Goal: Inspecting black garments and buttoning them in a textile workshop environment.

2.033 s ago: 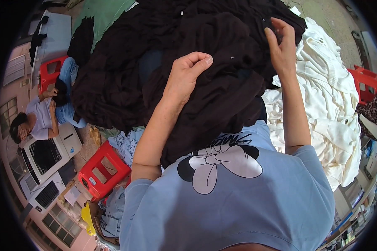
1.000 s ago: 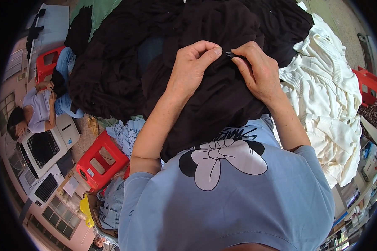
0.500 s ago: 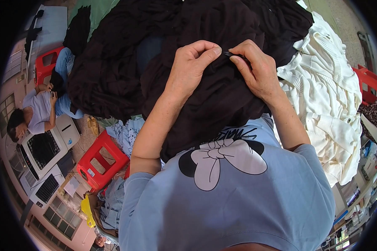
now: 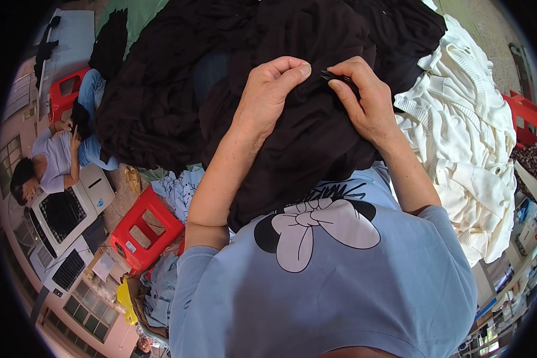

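A heap of dark, nearly black knit clothing (image 4: 304, 131) lies over my lap and spreads ahead of me. Above it my left hand (image 4: 271, 89) pinches thumb and forefinger together. Whatever is between those fingertips is too small to make out. Just to the right, my right hand (image 4: 364, 98) is closed around small dark thread snips (image 4: 326, 75). Their pointed tip sticks out toward my left fingertips, with a short gap between. The rest of the snips is mostly hidden in my palm.
White ribbed knitwear (image 4: 459, 131) is piled at my right. A red stool (image 4: 146, 230) stands at left beside blue patterned cloth (image 4: 182, 191). Farther left, a seated person (image 4: 56, 155) handles something dark near a white air cooler (image 4: 71, 206). Another red stool (image 4: 526, 119) is at far right.
My left hand has shifted slightly left, widening the gap between it and the snips. The right hand has barely moved. At left, the other person's hand has shifted a little.
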Demonstrator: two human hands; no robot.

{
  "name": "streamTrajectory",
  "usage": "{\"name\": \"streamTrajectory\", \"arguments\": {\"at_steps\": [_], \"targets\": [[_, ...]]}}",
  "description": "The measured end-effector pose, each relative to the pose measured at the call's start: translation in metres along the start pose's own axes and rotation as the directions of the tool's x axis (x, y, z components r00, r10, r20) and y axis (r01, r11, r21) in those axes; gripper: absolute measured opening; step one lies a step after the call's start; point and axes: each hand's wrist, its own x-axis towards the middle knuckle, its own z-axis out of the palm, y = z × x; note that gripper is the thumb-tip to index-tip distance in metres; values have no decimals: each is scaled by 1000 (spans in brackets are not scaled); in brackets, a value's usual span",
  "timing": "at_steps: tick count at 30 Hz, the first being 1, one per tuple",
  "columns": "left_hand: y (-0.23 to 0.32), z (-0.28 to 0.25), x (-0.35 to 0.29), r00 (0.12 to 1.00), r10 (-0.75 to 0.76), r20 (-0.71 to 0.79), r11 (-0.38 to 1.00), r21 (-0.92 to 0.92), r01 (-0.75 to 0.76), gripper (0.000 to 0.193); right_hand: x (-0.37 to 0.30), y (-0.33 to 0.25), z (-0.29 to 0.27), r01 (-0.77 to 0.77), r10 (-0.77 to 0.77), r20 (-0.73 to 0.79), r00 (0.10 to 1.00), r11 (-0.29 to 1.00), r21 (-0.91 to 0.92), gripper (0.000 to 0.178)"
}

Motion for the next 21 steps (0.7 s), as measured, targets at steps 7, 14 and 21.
{"name": "streamTrajectory", "arguments": {"at_steps": [7, 14, 21], "targets": [[-1, -2, 1, 1000, -4, 22, 1000, -9, 4, 15, 4, 1, 4, 121, -124, -7, 992, 982, -142, 15], [-1, -2, 2, 1000, 4, 10, 1000, 15, -4, 15, 6, -2, 5, 210, -218, -2, 976, 943, -258, 18], [0, -2, 2, 1000, -6, 9, 1000, 17, 6, 15, 5, -1, 5, 150, -158, -17, 987, 962, -229, 15]]}}
